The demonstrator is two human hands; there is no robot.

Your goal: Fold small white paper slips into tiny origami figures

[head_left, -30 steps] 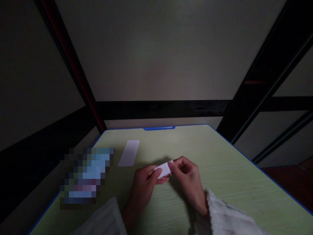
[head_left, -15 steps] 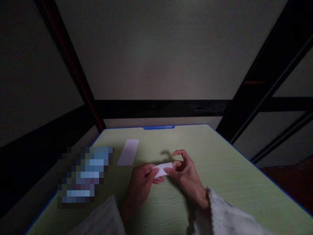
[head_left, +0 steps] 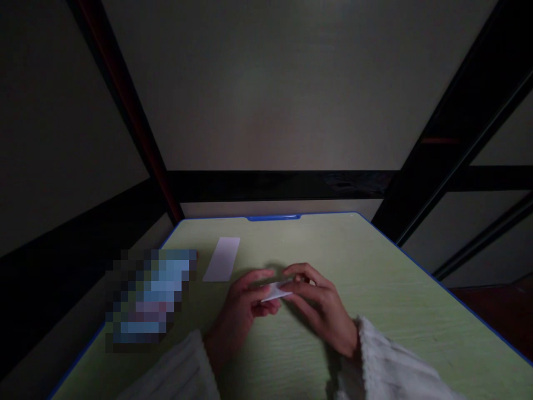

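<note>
A small folded piece of white paper is held just above the table, between my two hands. My left hand pinches its left end between thumb and fingers. From the right, my right hand grips the other end, with the index finger curved above it and the thumb below. The paper is tilted, so mostly a thin face and its near edge show; the fingers cover both ends. Behind and to the left, a flat pale paper strip lies on the table.
The light wood-grain table has a blue rim and a blue handle piece at its far edge. A blurred-out, pixelated object lies on the left side. Beyond the table stands a grey panelled wall with dark bars.
The folded paper has tipped so that less of its face shows. My right hand has turned over, its fingers lowering onto the paper. My left index finger has lifted. The view has shifted slightly.
</note>
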